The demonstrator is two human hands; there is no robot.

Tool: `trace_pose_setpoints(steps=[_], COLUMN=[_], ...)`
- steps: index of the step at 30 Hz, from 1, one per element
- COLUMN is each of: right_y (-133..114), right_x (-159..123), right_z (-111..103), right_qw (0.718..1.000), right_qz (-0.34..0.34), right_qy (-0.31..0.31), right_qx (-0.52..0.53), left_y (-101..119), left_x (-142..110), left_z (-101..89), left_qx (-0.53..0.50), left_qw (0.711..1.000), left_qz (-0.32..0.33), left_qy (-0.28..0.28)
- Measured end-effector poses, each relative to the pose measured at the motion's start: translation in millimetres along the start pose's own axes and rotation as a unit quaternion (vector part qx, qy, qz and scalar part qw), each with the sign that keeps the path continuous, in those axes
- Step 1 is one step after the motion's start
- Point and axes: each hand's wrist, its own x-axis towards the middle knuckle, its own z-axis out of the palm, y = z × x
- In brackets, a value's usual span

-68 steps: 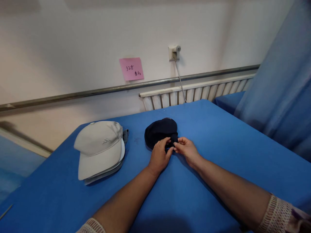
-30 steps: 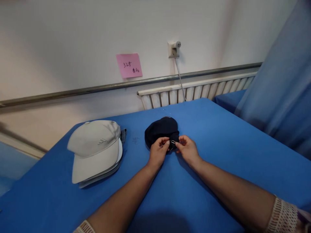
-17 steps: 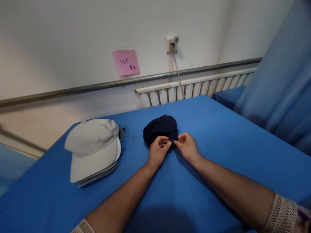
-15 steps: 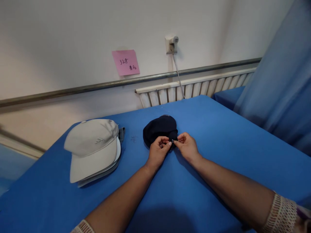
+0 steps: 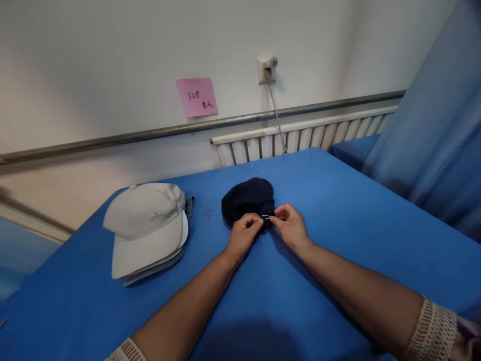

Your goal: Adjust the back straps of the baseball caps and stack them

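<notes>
A dark navy cap (image 5: 246,195) lies on the blue table, its opening turned partly toward me. My left hand (image 5: 244,235) pinches the near edge of the cap between thumb and fingertips. Close by on the right, my right hand (image 5: 291,226) grips the same edge with thumb and forefinger. Between the two sets of fingertips a small shiny light strip shows on the dark fabric; I cannot make out what it is. Some of the cap's near edge is hidden behind my fingers.
To the left sits a stack of caps with a beige cap (image 5: 145,215) on top. The blue table (image 5: 330,200) reaches to a white radiator (image 5: 300,140). A pink note (image 5: 197,97) and a socket (image 5: 266,70) with a cord are on the wall. A blue curtain (image 5: 432,125) hangs at right.
The fingertips have drawn slightly apart, and more of the shiny strip shows between them. The navy cap stays in about the same place. The view has shifted slightly.
</notes>
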Motion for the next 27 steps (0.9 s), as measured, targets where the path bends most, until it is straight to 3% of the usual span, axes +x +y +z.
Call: trace_pose_setpoints(steps=[6, 18, 27], right_y=[-3, -10, -4], right_x=[-5, -14, -10], right_z=[-1, -5, -4], right_qw=[0.998, 0.987, 0.999], right_qz=[-0.031, -0.113, -0.018], right_qy=[-0.017, -0.049, -0.038], right_qx=[-0.045, -0.106, -0.003], left_y=[0, 6, 3], left_x=[1, -1, -3], left_z=[1.7, 4.3, 0.3], left_qx=[0.027, -0.04, -0.09], left_qw=[0.999, 0.997, 0.995], left_qz=[0.007, -0.053, -0.051], left_qy=[0.023, 0.031, -0.002])
